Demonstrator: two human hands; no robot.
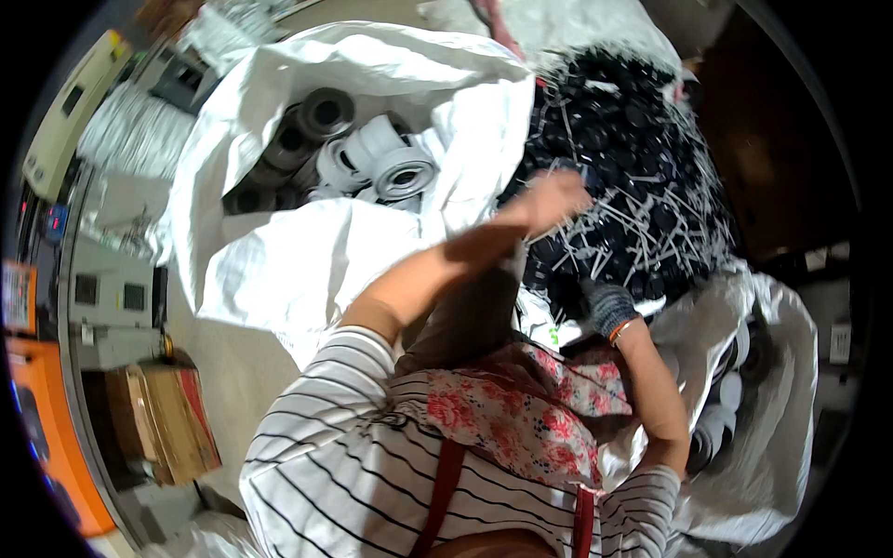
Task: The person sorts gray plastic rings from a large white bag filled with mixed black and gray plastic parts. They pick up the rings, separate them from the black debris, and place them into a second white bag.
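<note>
Many black parts (pixel 636 117) lie beside left hand (pixel 556 198) and gloved right hand (pixel 608 308)

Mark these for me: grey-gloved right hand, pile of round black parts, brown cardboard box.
Grey-gloved right hand (pixel 609 307), head view: back of the glove.
Pile of round black parts (pixel 621 160), head view: around its middle.
Brown cardboard box (pixel 172 420), head view: middle of its visible cardboard.

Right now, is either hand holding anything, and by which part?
It can't be told. The left hand is blurred over the heap of black pieces; the gloved right hand is at the heap's near edge, its grip unclear.
</note>
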